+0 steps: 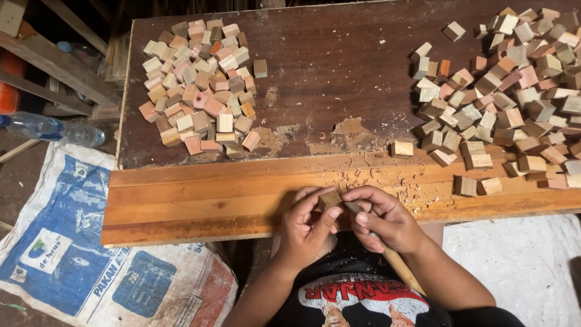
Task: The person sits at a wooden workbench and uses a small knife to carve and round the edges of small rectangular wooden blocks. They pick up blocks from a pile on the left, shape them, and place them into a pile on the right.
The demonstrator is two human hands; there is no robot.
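My left hand [305, 224] pinches a small brown wooden block [330, 199] between thumb and fingers, just over the near edge of the workbench. My right hand [384, 218] is closed around a tool with a light wooden handle [399, 266]; its tip rests against the block and is mostly hidden by my fingers. The handle runs down and to the right past my wrist. Both hands meet in front of the orange-brown planks [200, 203] that form the bench's front edge.
A heap of small wooden cubes [196, 85] lies at the back left of the dark tabletop [339, 66]. A bigger, looser heap [508, 97] fills the right side. Shavings [363, 175] lie on the planks. A printed sack [91, 242] and a plastic bottle [51, 129] lie on the floor left.
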